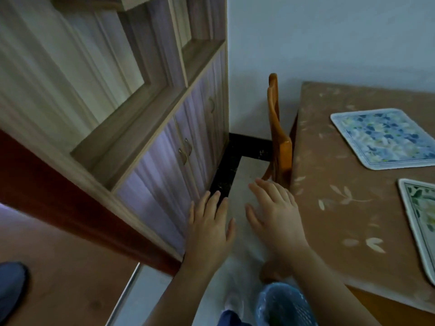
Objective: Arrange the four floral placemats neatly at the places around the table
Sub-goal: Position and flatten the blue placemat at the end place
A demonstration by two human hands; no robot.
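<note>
Your left hand (209, 228) and right hand (274, 214) hang spread, empty; reach right, squaring the blue floral rectangular placemat (386, 137) to the tan table (329, 165).

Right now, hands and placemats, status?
Left hand, right hand open, empty. Blue placemat, green placemat flat on table; others unseen. Chair at table edge.

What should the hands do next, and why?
Probably turn right, toward the table. The left hand and right hand are both open and empty over the floor beside the chair, and only the blue placemat and the green placemat show there.
</note>
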